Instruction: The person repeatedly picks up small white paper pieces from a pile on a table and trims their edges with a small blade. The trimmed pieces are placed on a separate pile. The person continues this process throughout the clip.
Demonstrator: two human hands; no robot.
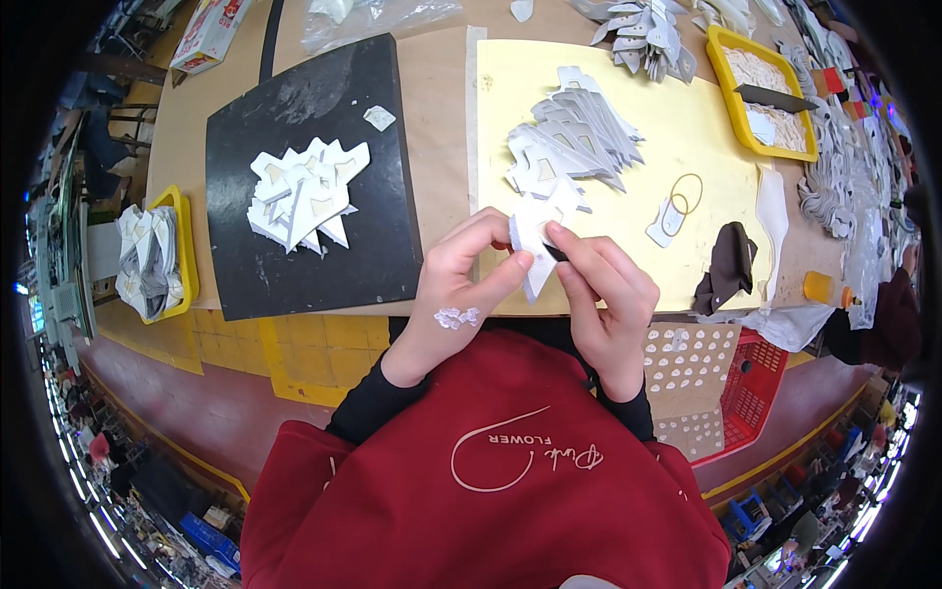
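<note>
A white, angular cut piece of sheet material [535, 234] is held at the front edge of the table, between my two hands. My left hand [461, 280] pinches its left side between thumb and fingers. White flakes [456, 317] stick to the back of that hand. My right hand [606, 293] has its fingertips closed at the piece's right edge. A small dark thing [555, 253] shows under those fingers; its kind is not clear. Just beyond lies a fanned row of similar grey-white pieces [579, 128]. To the left, a loose pile of such pieces [306, 196] rests on a black board [378, 265].
On the yellow sheet [706, 226] lie a grey tag with a tan ring [667, 224] and dark brown pieces [728, 267]. Yellow trays stand at far right [721, 59] and left [189, 245]. A red basket [756, 383] is below the table's right side.
</note>
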